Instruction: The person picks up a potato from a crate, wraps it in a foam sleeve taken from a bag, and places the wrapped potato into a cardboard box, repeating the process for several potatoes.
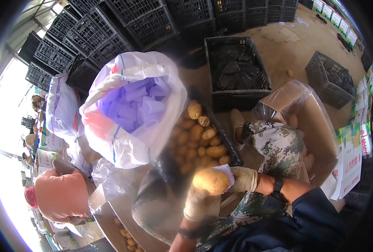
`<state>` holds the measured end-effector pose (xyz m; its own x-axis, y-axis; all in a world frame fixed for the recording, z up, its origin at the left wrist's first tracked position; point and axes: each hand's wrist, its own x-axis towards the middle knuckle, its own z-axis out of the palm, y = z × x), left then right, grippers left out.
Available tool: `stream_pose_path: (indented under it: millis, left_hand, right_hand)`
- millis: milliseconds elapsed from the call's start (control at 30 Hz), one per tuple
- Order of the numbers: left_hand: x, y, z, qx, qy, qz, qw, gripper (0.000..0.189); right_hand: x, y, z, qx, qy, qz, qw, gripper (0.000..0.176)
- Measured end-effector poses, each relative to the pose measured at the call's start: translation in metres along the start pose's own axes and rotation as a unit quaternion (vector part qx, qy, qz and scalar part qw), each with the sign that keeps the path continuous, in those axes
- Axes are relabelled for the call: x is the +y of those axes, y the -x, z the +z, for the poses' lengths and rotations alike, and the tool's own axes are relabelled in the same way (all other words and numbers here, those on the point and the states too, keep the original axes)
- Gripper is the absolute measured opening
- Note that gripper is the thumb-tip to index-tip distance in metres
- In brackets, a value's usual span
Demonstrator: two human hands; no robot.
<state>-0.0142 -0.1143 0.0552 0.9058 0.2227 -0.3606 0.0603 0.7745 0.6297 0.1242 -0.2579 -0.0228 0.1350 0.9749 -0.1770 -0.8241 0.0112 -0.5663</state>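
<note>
On my feed, one potato (211,181), low and just right of centre, between two gloved hands. Long axis nearly level across the view; one blunt end points left, the other sits against one white net (228,172). Left hand (196,206) curled about the potato's lower left, fingers blurred. Right hand (245,179) bent, pinching the net at the right end; its fingertips I cannot see. Just beyond: one crate (233,152) of potatoes, too many to count; one sack (131,147) of nets. Farther: two bag-lined crates (242,99), one loose potato (289,73) on the floor.
</note>
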Motion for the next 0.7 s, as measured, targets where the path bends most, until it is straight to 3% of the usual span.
stream_pose_path:
  millis: [33,67,167,200,300,333,400,467,500,633,700]
  left_hand:
    - [0.001,0.000,0.003,-0.004,-0.012,0.009,1.000,0.081]
    - [0.003,-0.001,0.008,-0.006,-0.025,0.018,1.000,0.080]
    - [0.003,-0.003,0.012,0.026,-0.104,0.068,0.992,0.069]
    - [0.002,-0.004,0.013,0.042,-0.137,0.088,0.986,0.064]
    - [0.000,-0.007,0.021,0.138,-0.199,0.087,0.966,0.063]
    - [-0.004,-0.011,0.022,0.139,-0.252,0.129,0.949,0.062]
    - [-0.010,-0.019,0.025,0.137,-0.356,0.209,0.900,0.061]
    - [-0.008,-0.023,0.038,0.174,-0.551,0.278,0.768,0.059]
    - [-0.007,-0.025,0.045,0.185,-0.636,0.307,0.683,0.058]
    - [-0.007,-0.024,0.046,0.165,-0.655,0.426,0.602,0.056]
    - [-0.017,-0.021,0.024,0.187,-0.663,0.459,0.562,0.054]
  right_hand:
    - [-0.016,-0.001,0.011,0.015,-0.194,0.061,0.979,0.042]
    - [-0.026,-0.002,0.016,0.029,-0.379,0.121,0.917,0.039]
    - [-0.027,0.004,0.009,0.078,-0.090,-0.052,0.992,0.030]
    - [-0.035,0.006,0.023,0.216,-0.038,-0.058,0.974,0.019]
    - [-0.052,0.009,0.037,0.399,0.271,-0.068,0.873,0.015]
    - [-0.053,0.011,0.042,0.434,0.384,-0.133,0.804,0.014]
    - [-0.059,0.016,0.054,0.441,0.421,-0.212,0.763,0.015]
    - [-0.060,0.020,0.068,0.436,0.460,-0.255,0.730,0.016]
    - [-0.062,0.029,0.080,0.400,0.474,-0.204,0.758,0.014]
    - [-0.047,0.038,0.095,0.243,0.476,-0.377,0.756,0.033]
    - [-0.027,0.052,0.079,0.287,0.362,-0.211,0.862,0.042]
